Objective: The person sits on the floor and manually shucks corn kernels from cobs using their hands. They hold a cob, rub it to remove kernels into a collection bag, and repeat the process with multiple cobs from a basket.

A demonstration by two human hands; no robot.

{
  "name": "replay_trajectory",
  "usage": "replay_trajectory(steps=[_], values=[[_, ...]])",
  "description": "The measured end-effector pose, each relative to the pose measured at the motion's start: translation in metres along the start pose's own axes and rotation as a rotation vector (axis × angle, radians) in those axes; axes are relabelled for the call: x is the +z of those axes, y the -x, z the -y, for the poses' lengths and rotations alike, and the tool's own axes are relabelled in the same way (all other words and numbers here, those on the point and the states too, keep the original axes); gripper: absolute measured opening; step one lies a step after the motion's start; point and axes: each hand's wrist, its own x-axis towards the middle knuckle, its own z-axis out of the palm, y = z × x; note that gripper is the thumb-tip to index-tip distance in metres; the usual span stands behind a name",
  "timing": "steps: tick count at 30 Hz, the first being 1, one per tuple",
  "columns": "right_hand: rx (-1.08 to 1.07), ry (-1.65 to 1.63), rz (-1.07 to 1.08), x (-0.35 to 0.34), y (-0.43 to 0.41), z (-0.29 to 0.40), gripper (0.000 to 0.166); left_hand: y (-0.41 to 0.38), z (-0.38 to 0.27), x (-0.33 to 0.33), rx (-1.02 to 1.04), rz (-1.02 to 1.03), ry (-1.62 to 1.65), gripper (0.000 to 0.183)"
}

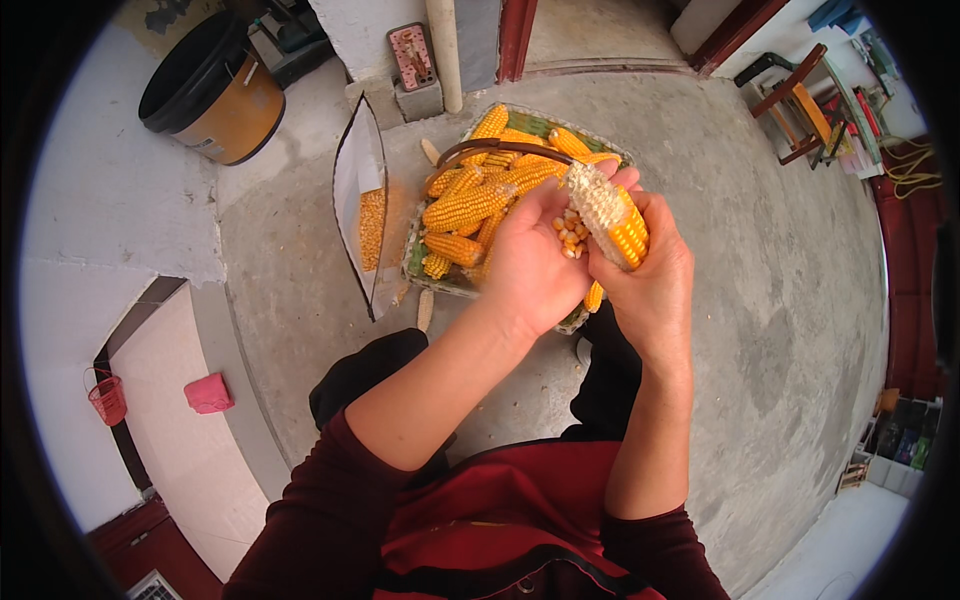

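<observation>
My right hand grips a partly shelled ear of corn. Its upper side is bare pale cob, while rows of yellow kernels remain on the right side. Below it, my left hand is palm up and cupped, holding loose corn kernels. Both hands are above a woven basket heaped with yellow ears of corn; my left hand and forearm hide part of it. The basket's brown handle arches over the ears. To its left, an open white bag contains loose kernels.
Bare corn cobs lie on the concrete floor beside the basket. A black-and-orange bucket stands at the upper left. A phone in a pink case leans near a pipe. A wooden chair is at the upper right.
</observation>
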Motion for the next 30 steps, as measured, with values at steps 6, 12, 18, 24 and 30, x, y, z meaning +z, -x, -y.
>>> replay_trajectory(steps=[6, 12, 18, 24, 30], values=[[0.025, -0.147, -0.023, 0.000, 0.000, 0.000, 0.036, 0.002, -0.002, 0.001, 0.001, -0.056, 0.045, 0.049], [0.043, -0.340, -0.041, -0.003, -0.002, -0.002, 0.031, 0.002, -0.004, -0.001, -0.008, -0.126, 0.071, 0.046], [0.223, -0.617, -0.082, -0.014, -0.005, -0.003, 0.028, -0.002, -0.015, 0.007, 0.055, -0.050, 0.107, 0.045], [0.220, -0.522, -0.104, -0.012, -0.007, -0.009, 0.026, -0.002, -0.028, 0.011, 0.107, 0.070, 0.225, 0.040], [0.165, -0.413, -0.130, -0.003, -0.009, -0.013, 0.026, 0.003, -0.031, 0.019, 0.110, 0.065, 0.226, 0.039]])
